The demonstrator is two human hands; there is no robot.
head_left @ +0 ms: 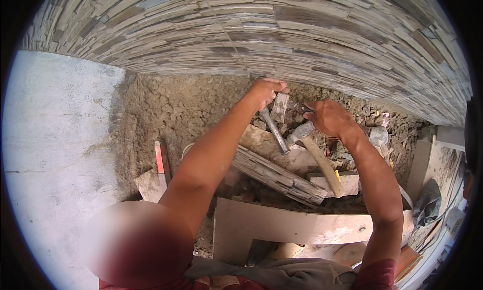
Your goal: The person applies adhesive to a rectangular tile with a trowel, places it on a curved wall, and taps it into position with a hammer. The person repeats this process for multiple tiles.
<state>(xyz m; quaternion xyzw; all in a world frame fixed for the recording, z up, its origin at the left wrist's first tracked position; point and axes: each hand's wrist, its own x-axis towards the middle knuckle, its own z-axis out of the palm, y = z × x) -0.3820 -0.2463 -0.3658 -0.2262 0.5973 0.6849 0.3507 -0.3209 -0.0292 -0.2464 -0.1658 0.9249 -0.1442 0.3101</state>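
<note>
Close to the foot of the stone-clad wall, my left hand is closed. A grey metal bar with a flared end runs out from under it, slanting back toward me. Beside its fingers is a small pale tile piece. My right hand is also closed, over the rubble to the right. A dark bit shows at its fingertips, too small to name. Just below this hand lies a hammer, its whitish head near the fingers and its wooden handle pointing toward me.
The stacked-stone wall curves across the far side. Rough earth lies along its foot. Nearer me are a stone-faced strip and a long pale board. A pale slab fills the left; a red-marked piece stands beside it.
</note>
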